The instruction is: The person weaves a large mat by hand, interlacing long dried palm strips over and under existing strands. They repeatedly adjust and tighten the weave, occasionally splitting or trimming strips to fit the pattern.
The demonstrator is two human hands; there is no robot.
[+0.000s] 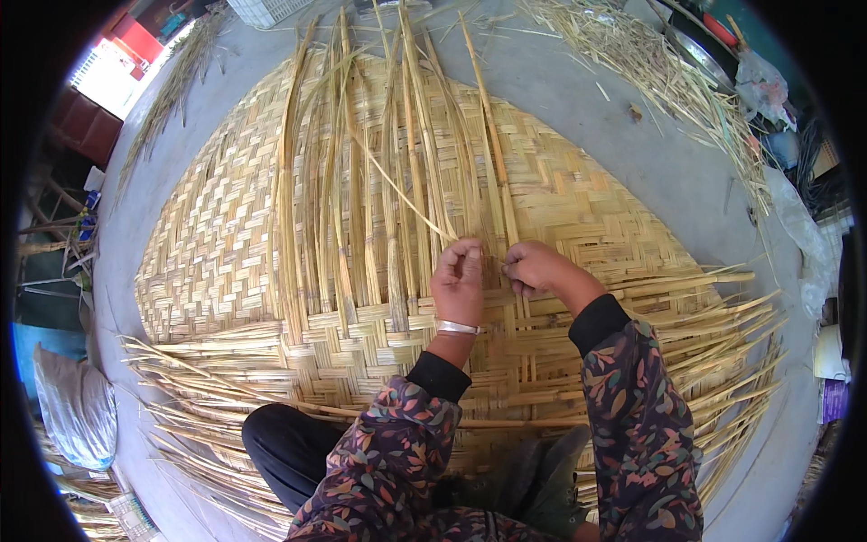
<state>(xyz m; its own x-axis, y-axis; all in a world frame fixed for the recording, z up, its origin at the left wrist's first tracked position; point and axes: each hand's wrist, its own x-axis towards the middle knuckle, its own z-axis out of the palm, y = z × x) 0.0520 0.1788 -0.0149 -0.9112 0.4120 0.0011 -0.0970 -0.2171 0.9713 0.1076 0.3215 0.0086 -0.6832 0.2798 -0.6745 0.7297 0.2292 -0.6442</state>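
My left hand [459, 274], with a silver bracelet [457, 327] at the wrist, pinches the near end of a thin split reed strip [399, 190]. That strip slants up and left across the lengthwise strips. Just to the right, my right hand [542, 271] has its fingers curled close above the weave beside a long lengthwise strip [498, 162]; whether they grip a strip is hidden. Under both hands lies a large woven reed mat [210, 230] in a twill pattern. Long loose strips [291, 169] lie over its far half and enter the weave [379, 352] before me.
Uneven strip ends [731, 339] stick out at the mat's right, with more at the left [176, 379]. Loose straw [650, 61] lies along the far right of the grey floor [555, 88]. A white plastic crate [264, 10] stands at the far edge. My bent knee [288, 447] rests over the near weave.
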